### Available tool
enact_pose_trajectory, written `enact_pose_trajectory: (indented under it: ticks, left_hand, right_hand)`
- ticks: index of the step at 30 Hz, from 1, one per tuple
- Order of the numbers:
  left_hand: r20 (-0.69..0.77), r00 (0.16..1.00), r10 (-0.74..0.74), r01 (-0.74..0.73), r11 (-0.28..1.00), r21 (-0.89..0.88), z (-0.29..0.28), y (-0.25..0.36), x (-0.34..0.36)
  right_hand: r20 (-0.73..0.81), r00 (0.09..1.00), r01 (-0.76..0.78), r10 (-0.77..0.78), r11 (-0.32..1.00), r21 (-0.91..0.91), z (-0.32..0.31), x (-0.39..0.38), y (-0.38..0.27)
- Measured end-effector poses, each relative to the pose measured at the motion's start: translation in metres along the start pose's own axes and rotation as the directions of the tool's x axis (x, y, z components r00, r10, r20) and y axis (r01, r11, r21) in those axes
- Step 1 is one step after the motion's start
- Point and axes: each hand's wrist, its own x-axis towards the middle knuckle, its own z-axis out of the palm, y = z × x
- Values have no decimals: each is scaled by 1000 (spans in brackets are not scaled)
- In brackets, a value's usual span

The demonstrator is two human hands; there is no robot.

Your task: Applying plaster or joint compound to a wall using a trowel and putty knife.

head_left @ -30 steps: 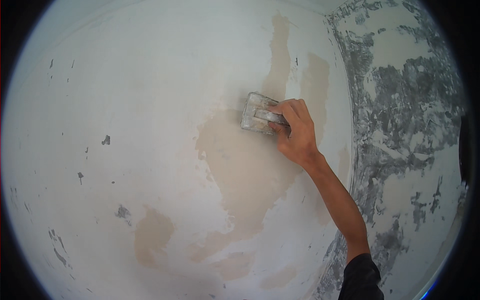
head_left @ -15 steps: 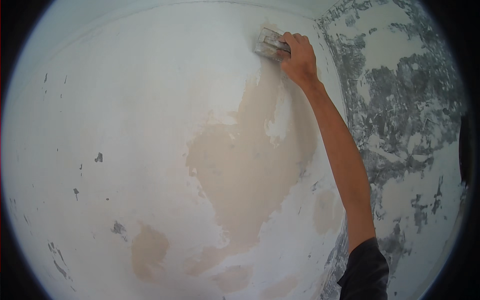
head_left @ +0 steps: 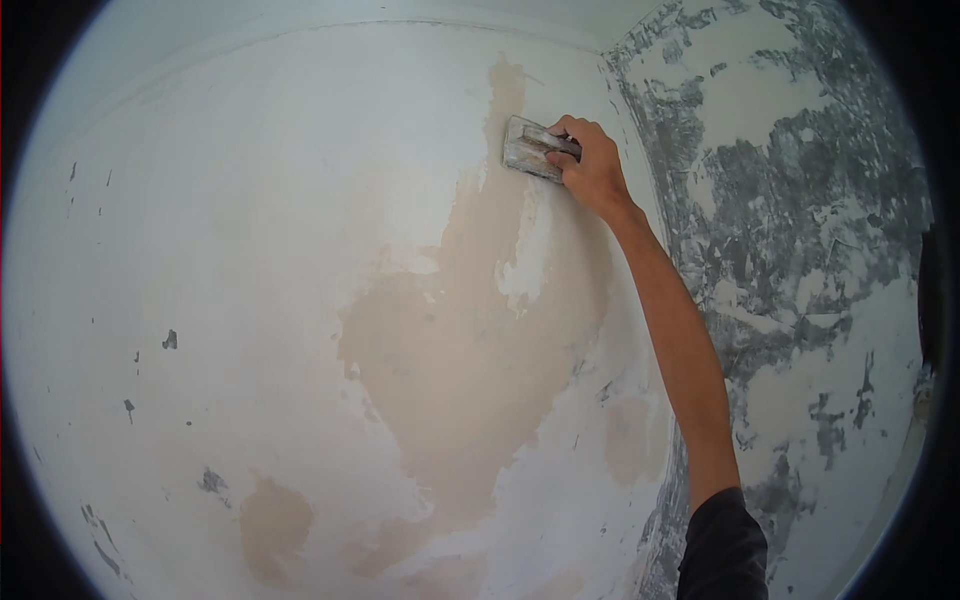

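Observation:
High on a white wall point(head_left: 250, 200), my right hand point(head_left: 597, 168) grips the handle of a plastering trowel point(head_left: 530, 150) with a smeared, rectangular blade. The blade lies against the wall, or very close to it. Around and beneath the trowel spreads a large beige damp-looking patch of plaster point(head_left: 460, 340), with a narrow strip of it running up above the blade. My right arm reaches up from the lower right in a dark short sleeve. My left hand is outside the picture.
To the right, a corner divides this wall from a second wall point(head_left: 800, 200) with rough grey and white patches. Overhead is the pale ceiling point(head_left: 300, 15). Smaller beige patches point(head_left: 275, 530) and dark chips mark the lower white wall. Something dark stands at the far right edge point(head_left: 930, 300).
My right hand has drawn the trowel down the wall from near the ceiling. A beige strip now shows where the trowel was. The view has shifted slightly up and to the right.

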Motion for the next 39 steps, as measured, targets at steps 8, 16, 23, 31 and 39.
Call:
enact_pose_trajectory:
  ticks: [8,16,23,31,39]
  left_hand:
    - [30,995,92,-90,994,-64,-2,11,11]
    - [107,994,-1,3,1000,-21,-4,11,14]
    - [-3,999,-38,38,999,-32,1,14,15]
    - [-31,1000,-1,-1,999,-45,17,21,10]
    - [-1,1000,-25,25,994,-107,17,14,6]
  right_hand:
    - [-235,972,4,-20,998,-71,-12,54,28]
    - [-86,996,10,-2,996,93,-10,12,-12]
    - [-96,994,34,-48,989,-143,5,44,29]
    - [-205,971,-78,120,976,203,-27,30,-6]
    - [-79,988,125,-132,989,-83,2,-21,-5]
